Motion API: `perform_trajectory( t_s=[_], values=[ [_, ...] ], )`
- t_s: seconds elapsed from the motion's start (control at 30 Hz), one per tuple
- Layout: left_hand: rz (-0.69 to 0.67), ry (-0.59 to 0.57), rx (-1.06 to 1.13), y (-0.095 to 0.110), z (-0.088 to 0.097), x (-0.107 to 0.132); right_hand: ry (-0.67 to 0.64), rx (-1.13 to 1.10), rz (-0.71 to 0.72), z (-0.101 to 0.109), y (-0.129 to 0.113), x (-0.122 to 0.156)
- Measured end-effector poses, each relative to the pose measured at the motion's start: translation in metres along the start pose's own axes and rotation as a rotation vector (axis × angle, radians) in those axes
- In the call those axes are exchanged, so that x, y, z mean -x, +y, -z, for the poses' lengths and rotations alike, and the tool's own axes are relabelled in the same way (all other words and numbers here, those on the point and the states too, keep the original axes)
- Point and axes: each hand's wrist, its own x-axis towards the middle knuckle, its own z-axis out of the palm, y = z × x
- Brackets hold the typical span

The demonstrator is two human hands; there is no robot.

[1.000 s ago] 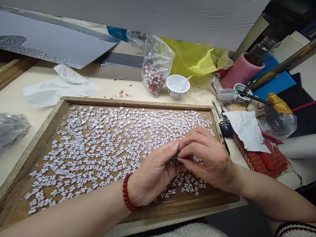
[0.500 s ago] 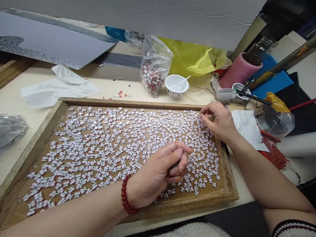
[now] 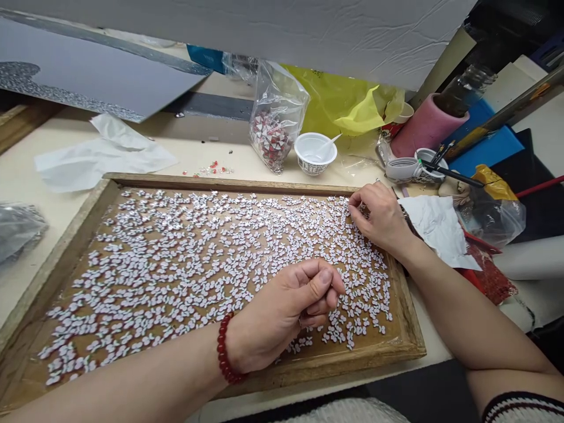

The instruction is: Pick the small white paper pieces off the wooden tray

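Note:
A wooden-framed tray [image 3: 374, 356] spans the table, its brown bottom scattered with small white, cherry-shaped pieces [image 3: 185, 264] edged in red and green. My left hand [image 3: 304, 302], with a red bead bracelet [image 3: 224, 348] at the wrist, hovers above the near right part of the tray. Its fingers are curled in and the thumb presses on the index finger; what lies inside is hidden. At the far right corner, my right hand [image 3: 379, 214] reaches low over the pieces, thumb and forefinger pinched together. Whatever is between those fingertips is too small to make out.
Behind the tray stand a clear bag [image 3: 271, 138] of red and white bits and a white bowl [image 3: 312, 161] with a spoon. Tissue [image 3: 106, 155] lies back left, a crumpled paper [image 3: 434, 226] at right. A pink roll [image 3: 429, 126] and small cups crowd the right back.
My right hand has shifted slightly left over the pieces. My left thumb has closed onto the index finger, and the dark thing glimpsed in that palm is now out of sight.

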Motion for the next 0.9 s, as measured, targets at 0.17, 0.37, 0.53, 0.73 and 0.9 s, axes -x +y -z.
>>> perform_trajectory(
  t_s=[0.17, 0.37, 0.53, 0.73, 0.9],
  values=[
    [0.023, -0.063, -0.05, 0.0013, 0.0004, 0.0001, -0.006, 0.053, 0.017, -0.0029, -0.0009, -0.0001],
    [0.052, -0.077, -0.059, 0.0033, -0.0007, -0.0005, -0.013, 0.066, 0.019, -0.0028, -0.0024, -0.0007],
    [0.053, -0.054, -0.074, 0.0044, -0.0009, -0.0008, 0.0, 0.093, 0.037, -0.0037, -0.0026, -0.0006],
    [0.056, -0.051, -0.063, 0.0037, -0.0002, -0.0018, -0.003, 0.096, 0.043, -0.0036, -0.0028, -0.0005],
    [0.049, -0.029, -0.065, 0.0023, -0.0003, -0.0017, 0.0, 0.118, 0.042, -0.0034, -0.0049, -0.001]
  ],
)
